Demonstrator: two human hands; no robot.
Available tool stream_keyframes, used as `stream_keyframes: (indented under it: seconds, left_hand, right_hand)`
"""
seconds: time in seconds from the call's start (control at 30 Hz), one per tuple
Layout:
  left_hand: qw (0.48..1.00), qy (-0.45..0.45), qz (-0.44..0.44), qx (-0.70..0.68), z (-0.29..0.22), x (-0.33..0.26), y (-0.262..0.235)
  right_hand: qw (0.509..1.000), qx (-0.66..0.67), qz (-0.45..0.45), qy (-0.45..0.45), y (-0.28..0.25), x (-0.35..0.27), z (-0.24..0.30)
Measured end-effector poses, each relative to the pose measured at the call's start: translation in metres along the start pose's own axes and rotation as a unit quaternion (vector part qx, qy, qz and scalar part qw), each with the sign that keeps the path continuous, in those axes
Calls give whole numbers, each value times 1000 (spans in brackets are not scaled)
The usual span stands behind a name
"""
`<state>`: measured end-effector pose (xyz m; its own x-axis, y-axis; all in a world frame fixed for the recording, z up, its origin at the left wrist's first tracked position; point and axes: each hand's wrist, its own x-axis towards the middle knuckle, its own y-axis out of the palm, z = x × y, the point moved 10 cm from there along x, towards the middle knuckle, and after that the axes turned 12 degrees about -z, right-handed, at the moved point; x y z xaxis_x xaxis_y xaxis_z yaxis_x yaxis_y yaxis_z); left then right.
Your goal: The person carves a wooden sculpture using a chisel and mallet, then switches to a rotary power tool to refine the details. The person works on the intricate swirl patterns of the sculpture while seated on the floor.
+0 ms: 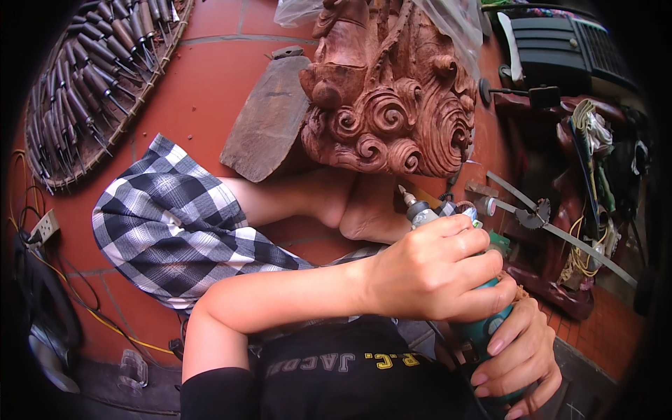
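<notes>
Both my hands hold a teal die grinder [484, 329] in front of my chest. My left hand [441, 269] wraps round its front part, and my right hand [521, 353] grips the body further back. From the grey collar [418, 208] a small pointed metal bit [404, 194] sticks out toward the carving. A gap separates the bit from the reddish-brown wood carving [392, 119], which is covered in deep spirals and swirls. Beside the carving leans or lies a flat brown board [269, 119]; its support is hidden.
A woven tray [178, 42] at the far left carries many wooden-handled chisels [91, 77]. My bare feet [367, 210] rest just before the carving. Clear plastic sheeting [455, 28] drapes behind it. A power strip [45, 227] with cables lies left; a metal caliper [560, 231] lies right.
</notes>
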<state>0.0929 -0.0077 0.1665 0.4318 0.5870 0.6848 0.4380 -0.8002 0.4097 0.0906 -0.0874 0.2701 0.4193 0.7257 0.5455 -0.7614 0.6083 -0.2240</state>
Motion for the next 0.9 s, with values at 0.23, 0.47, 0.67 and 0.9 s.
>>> stream_keyframes:
  seconds: [0.23,0.47,0.67,0.9]
  left_hand:
    - [999,8,-44,-9,5,6,-15]
    - [999,-33,-4,1,12,10,-29]
    - [997,-56,59,-16,23,-1,-40]
    - [997,-53,55,-19,31,18,-47]
  right_hand:
    - [967,-142,-207,50,11,-4,-10]
    - [997,-15,-22,-66,35,38,-29]
    - [996,-67,-61,-24,46,34,-41]
    - [986,-78,-100,-105,48,25,-53]
